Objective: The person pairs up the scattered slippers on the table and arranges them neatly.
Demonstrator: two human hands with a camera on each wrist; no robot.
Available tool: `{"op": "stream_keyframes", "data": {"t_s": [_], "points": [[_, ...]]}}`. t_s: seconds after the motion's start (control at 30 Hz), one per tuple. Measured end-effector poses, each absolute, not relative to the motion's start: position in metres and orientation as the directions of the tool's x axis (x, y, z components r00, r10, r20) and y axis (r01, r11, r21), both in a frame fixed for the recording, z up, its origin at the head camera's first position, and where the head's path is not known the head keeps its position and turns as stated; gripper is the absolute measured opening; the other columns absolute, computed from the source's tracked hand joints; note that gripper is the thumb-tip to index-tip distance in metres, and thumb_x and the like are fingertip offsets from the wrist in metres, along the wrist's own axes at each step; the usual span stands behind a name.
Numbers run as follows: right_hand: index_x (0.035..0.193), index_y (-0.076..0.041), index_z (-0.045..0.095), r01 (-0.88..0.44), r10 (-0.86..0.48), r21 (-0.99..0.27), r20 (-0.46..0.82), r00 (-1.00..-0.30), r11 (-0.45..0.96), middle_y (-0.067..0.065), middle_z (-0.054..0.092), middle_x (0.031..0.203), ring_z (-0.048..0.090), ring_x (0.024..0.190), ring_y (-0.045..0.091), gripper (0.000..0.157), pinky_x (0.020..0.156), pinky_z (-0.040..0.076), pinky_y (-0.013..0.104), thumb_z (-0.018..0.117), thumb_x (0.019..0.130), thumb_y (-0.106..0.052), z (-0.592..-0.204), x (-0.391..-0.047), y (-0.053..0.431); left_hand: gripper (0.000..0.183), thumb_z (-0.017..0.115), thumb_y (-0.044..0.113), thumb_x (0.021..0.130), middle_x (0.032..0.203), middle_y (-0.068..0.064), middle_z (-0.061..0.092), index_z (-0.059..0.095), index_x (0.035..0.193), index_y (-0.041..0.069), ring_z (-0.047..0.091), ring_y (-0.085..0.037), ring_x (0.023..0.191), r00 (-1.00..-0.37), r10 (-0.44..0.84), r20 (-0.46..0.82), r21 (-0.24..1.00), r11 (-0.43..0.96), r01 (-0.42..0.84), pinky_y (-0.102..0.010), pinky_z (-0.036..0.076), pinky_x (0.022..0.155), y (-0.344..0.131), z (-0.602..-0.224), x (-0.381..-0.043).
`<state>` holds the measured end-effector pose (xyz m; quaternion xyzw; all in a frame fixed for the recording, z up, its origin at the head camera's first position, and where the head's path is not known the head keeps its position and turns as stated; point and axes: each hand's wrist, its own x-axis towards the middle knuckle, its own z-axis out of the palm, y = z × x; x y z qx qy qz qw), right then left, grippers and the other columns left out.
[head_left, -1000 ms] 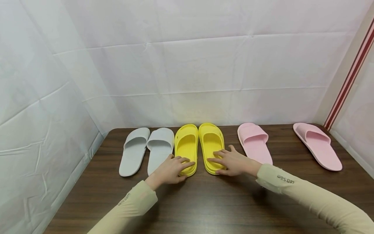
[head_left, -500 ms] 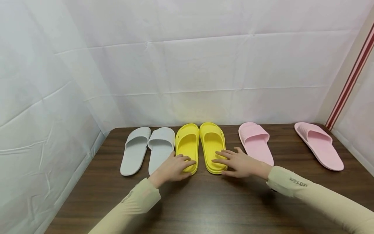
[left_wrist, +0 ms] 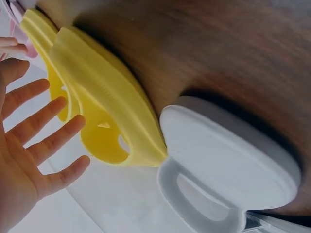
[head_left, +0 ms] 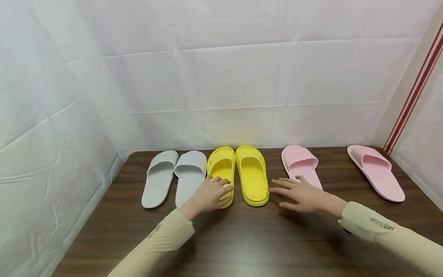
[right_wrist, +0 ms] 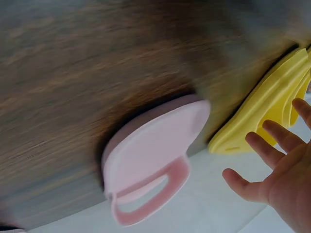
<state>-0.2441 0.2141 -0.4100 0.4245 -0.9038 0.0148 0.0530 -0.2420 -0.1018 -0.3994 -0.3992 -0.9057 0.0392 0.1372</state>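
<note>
Two yellow slippers stand side by side in the head view, the left one (head_left: pixel 220 155) and the right one (head_left: pixel 252 175), toes to the wall. My left hand (head_left: pixel 210 193) hovers over the heel of the left yellow slipper and hides part of it. In the left wrist view its fingers (left_wrist: pixel 53 138) are spread, apart from the slipper. My right hand (head_left: pixel 302 195) is over the table, between the right yellow slipper and a pink slipper (head_left: pixel 300 156), whose heel it partly covers. Its fingers (right_wrist: pixel 265 150) spread loosely in the right wrist view. Neither hand holds anything.
A pair of white slippers, the outer one (head_left: pixel 159 181) and the inner one (head_left: pixel 190 169), lies to the left of the yellow pair. Another pink slipper (head_left: pixel 377 173) lies at far right on the brown wooden table (head_left: pixel 235 246). White cloth (head_left: pixel 242 80) hangs behind.
My right hand has drawn off to the right, away from the right yellow slipper and toward the pink one. My left hand has shifted slightly right. The slippers stay put.
</note>
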Motion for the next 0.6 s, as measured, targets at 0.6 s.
{"op": "stream_keyframes", "data": {"t_s": [0.6], "points": [[0.12, -0.019, 0.055, -0.694, -0.668, 0.022, 0.297, -0.683, 0.72, 0.003, 0.058, 0.115, 0.049, 0.11, 0.022, 0.042, 0.08, 0.035, 0.049, 0.063, 0.08, -0.03, -0.408, -0.252, 0.27, 0.027, 0.055, 0.033, 0.086, 0.11, 0.001, 0.062, 0.062, 0.109, 0.02, 0.056, -0.018, 0.099, -0.6, 0.769, 0.22, -0.208, 0.638, 0.741, -0.04, 0.042, 0.08, -0.063, -0.378, -0.256]]}}
